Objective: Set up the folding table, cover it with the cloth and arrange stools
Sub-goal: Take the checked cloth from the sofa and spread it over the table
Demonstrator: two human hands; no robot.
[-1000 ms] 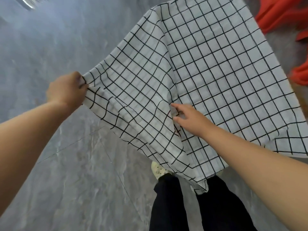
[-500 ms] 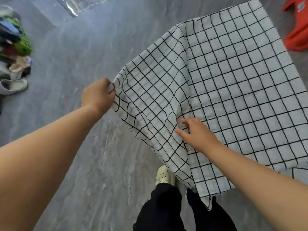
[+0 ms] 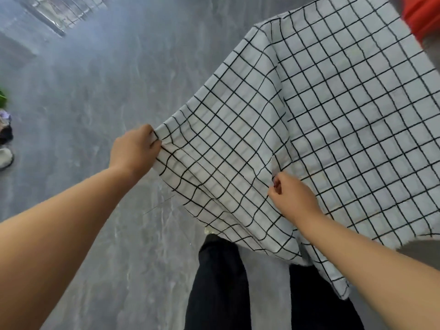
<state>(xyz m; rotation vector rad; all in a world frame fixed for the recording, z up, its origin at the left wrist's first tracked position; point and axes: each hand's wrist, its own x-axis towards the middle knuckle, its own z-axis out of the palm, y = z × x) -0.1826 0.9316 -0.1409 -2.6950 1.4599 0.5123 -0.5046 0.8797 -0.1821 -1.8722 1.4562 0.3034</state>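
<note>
A: Left hand [image 3: 134, 147] grips the cloth [image 3: 345, 115] edge out over the floor [image 3: 71, 91]; right hand [image 3: 291, 195] pinches a fold nearer the body.
B: The rest?
A: It spreads up and rightward from both hands, presumably over the hidden tabletop.

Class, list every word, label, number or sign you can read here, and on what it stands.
There are none. The white cloth with black grid lines carries only its pattern, and the red plastic stool at the top right edge shows no legible mark.
</note>
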